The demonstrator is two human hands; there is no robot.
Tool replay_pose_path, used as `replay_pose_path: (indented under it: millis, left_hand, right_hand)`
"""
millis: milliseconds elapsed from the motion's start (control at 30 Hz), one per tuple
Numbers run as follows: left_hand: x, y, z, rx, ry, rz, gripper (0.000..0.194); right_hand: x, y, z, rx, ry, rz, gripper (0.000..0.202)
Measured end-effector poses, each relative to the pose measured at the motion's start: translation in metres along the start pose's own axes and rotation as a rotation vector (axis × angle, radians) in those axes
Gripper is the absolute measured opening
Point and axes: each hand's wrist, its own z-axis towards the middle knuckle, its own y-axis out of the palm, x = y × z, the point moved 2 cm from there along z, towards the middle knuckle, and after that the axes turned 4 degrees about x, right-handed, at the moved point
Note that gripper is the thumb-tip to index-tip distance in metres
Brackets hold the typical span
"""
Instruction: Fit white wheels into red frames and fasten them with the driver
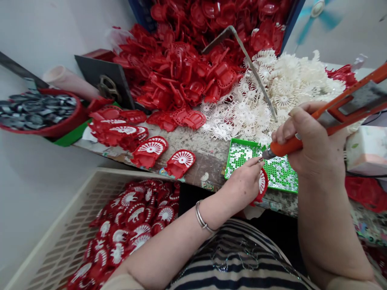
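1. OK, the red-and-white pc point(262, 184) is at the front edge of the bench point(193, 141), right by your L hand point(244, 182); white insert's seated in its red shell. Can't tell if it's fully fastened.
2. L fingers: pressed together, tips at the tool's nose; whatever's pinched there is too small to tell. R hand point(314, 139): fingers curled snugly round the orange tool point(286, 148).
3. From the pc, approx 12 o'clock: green tray point(281, 186) w/ small silvery bits, lots left. Past it, also 12: big heap of loose white inserts point(284, 98).
4. 10-11 o'clock: red shells point(187, 76), a large pile w/o inserts, so plenty left, IMO.
5. 9-10 o'clock: red pcs w/ inserts point(183, 159) along the edge; further out, bowl point(79, 117) of dark/silvery parts.
6. 8-9 o'clock: white basket point(63, 237), lots of combined pcs inside; looks like a good-sized batch done.
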Motion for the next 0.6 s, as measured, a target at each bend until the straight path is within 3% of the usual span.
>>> replay_pose_path:
  millis: [600]
  left_hand:
    - [0.0004, -0.0049, -0.0039, 0.033, 0.014, -0.039, 0.037]
  right_hand:
    - [-0.0013, -0.0006, -0.0081, -0.056, 0.003, 0.034, 0.024]
